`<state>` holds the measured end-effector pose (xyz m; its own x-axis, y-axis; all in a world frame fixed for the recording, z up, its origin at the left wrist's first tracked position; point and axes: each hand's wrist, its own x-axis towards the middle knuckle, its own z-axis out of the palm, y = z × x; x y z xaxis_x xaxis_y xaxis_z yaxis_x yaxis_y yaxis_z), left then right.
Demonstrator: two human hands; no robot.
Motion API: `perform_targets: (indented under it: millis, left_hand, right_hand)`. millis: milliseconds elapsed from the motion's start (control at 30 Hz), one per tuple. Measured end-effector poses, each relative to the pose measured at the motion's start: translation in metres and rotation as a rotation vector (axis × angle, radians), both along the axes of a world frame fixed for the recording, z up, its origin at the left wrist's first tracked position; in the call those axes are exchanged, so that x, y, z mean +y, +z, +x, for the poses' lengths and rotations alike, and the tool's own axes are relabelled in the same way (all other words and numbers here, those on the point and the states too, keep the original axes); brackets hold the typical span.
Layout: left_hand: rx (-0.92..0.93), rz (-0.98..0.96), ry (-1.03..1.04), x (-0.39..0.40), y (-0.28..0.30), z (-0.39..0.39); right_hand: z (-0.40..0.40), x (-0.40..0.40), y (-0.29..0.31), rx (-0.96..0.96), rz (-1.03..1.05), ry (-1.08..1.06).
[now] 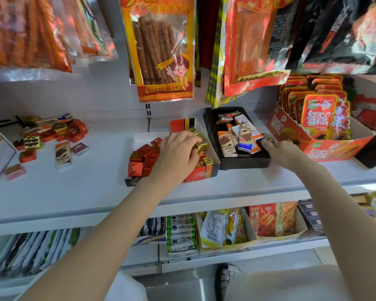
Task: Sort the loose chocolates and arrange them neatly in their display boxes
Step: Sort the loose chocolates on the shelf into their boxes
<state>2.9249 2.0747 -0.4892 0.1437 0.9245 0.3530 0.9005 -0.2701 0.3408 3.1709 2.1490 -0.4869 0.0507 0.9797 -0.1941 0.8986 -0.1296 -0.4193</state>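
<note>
Two hands sorting chocolates on a white shop shelf.
Head view: left hand curled round gold-wrapped chocolates over orange box lettered "Tiler". Right hand touching black tray's rim, grip unclear. Tray bars marked "Toituor", roughly eight. Loose chocolates far left.

12 o'clock: hanging packet of brown snack sticks | 10 o'clock: orange hanging packets | 2 o'clock: red display carton of sachets on white shelf | 6 o'clock: lower shelf, green packets, orange crisp bags
</note>
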Motion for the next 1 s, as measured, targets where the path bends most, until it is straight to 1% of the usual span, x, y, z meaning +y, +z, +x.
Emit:
perform_targets:
  millis: [67, 100, 133, 200, 267, 333, 400, 467, 567, 633, 700, 767, 900, 1000]
  left_hand:
    - [0.023, 0.019, -0.041, 0.001, 0.001, 0.008]
    - [0.040, 0.038, -0.071, 0.001, 0.001, 0.012]
    - [0.060, 0.053, -0.103, 0.002, 0.000, 0.015]
    - [0.108, 0.058, -0.153, 0.002, -0.002, 0.022]
    - [0.169, 0.055, -0.177, 0.002, -0.003, 0.026]
    - [0.191, 0.044, -0.182, 0.003, -0.002, 0.028]
    - [0.190, -0.005, -0.190, 0.003, 0.001, 0.028]
    - [0.204, -0.041, -0.204, 0.003, 0.002, 0.029]
    - [0.200, -0.081, -0.240, 0.004, 0.001, 0.031]
    - [0.178, -0.124, -0.273, 0.007, -0.001, 0.031]
    - [0.171, -0.156, -0.295, 0.008, -0.002, 0.031]
    - [0.151, -0.143, -0.286, 0.007, -0.002, 0.030]
    - [0.048, -0.031, -0.173, 0.006, 0.004, 0.017]
    - [0.006, 0.004, -0.058, 0.006, 0.005, -0.005]
  right_hand:
    - [0.004, -0.001, -0.004, 0.039, 0.113, -0.001]
    - [0.008, -0.001, -0.005, 0.044, 0.212, -0.004]
    - [0.012, -0.002, -0.006, 0.025, 0.310, 0.005]
    - [0.016, -0.003, -0.001, -0.001, 0.440, -0.008]
    - [0.014, -0.002, 0.009, 0.046, 0.553, -0.071]
    - [0.004, -0.001, 0.018, 0.150, 0.647, -0.070]
    - [-0.012, 0.000, 0.018, 0.207, 0.637, 0.023]
    - [-0.028, 0.000, 0.014, 0.179, 0.581, 0.116]
    - [-0.044, 0.000, 0.010, 0.118, 0.553, 0.219]
    - [-0.049, 0.005, 0.005, 0.050, 0.491, 0.247]
    - [-0.054, 0.009, -0.002, -0.057, 0.417, 0.224]
    - [-0.059, 0.011, -0.007, -0.109, 0.373, 0.195]
    - [-0.065, 0.014, 0.000, -0.064, 0.400, 0.155]
    - [-0.072, 0.006, 0.014, -0.012, 0.533, 0.200]
